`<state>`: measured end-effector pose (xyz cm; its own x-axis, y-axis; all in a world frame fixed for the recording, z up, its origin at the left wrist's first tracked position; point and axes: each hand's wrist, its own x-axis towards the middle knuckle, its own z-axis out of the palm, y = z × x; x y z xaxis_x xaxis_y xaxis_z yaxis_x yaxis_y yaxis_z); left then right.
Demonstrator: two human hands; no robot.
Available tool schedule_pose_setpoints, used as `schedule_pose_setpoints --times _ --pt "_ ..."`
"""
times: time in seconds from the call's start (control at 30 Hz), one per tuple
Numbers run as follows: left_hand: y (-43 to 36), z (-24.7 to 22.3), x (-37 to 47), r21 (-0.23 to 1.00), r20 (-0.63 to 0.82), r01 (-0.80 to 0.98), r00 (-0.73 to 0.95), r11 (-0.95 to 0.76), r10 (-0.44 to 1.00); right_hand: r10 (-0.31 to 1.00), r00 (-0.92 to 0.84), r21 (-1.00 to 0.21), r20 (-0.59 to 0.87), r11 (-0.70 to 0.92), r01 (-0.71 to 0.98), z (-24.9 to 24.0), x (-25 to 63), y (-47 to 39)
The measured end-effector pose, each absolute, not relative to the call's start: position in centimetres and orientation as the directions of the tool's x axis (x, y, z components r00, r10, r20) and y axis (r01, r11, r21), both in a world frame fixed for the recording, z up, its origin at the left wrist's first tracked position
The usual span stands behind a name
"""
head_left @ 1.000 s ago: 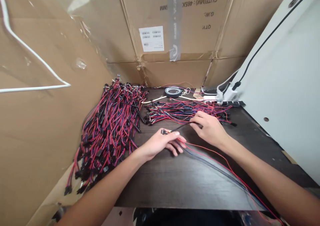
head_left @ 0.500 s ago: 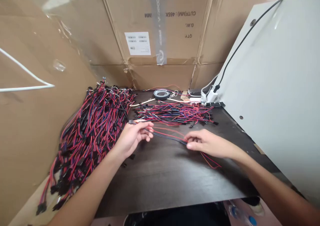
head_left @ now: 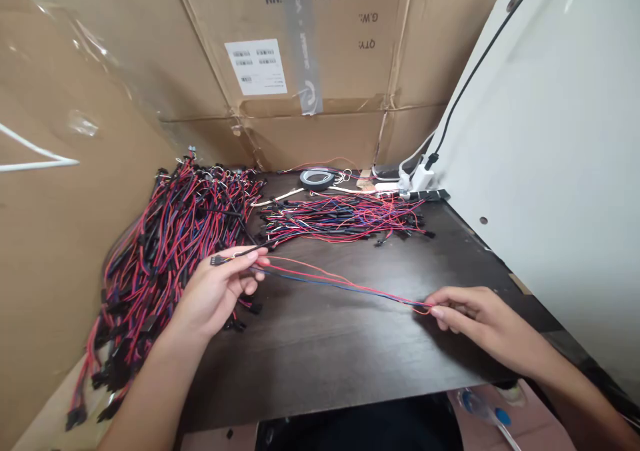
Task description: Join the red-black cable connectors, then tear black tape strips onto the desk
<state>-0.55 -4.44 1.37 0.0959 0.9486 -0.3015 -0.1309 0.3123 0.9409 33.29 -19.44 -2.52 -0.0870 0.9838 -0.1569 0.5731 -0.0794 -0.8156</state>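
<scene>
Over the dark desk (head_left: pixel 320 364), the right hand (head_left: pixel 473 314) pinches the ends of some thin wires (head_left: pixel 330 283), red, orange and blue, between thumb and fingers. They run across to the left hand (head_left: pixel 207 298), slightly further up, which has their other end lightly gripped, a black plug (head_left: pixel 218 260) poking out beside the thumb. Just beyond that hand, to the left, sprawls a big heap (head_left: pixel 185 218) of red, blue and black leads. A flatter bunch (head_left: pixel 345 218) lies behind the held wires, then a roll of tape (head_left: pixel 317 180), and behind it all a cardboard box (head_left: pixel 320 138).

Wiring workshop: heaped cables (head_left: pixel 173 238)
</scene>
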Motion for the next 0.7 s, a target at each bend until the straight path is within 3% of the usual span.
schedule_pose_setpoints --times 0.17,0.33,0.5,0.7 --pt "-4.9 0.5 -0.6 0.877 -0.415 -0.269 -0.005 0.398 0.91 0.919 -0.104 -0.912 -0.38 -0.354 0.208 -3.1 34.1 -20.0" --pt "-5.6 0.4 -0.5 0.933 -0.299 -0.245 -0.118 0.264 0.947 0.889 -0.046 -0.888 -0.455 -0.457 -0.053 -3.5 34.7 -20.7" --pt "-6.5 0.5 -0.1 0.961 -0.249 -0.138 -0.054 0.24 0.967 0.856 0.111 -0.863 -0.504 -0.498 -0.081 -4.2 35.9 -21.6" --pt "-7.0 0.3 0.8 0.967 -0.25 0.038 -0.012 0.251 0.968 0.858 0.202 -0.866 -0.472 -0.494 0.073 -4.4 36.7 -22.0"
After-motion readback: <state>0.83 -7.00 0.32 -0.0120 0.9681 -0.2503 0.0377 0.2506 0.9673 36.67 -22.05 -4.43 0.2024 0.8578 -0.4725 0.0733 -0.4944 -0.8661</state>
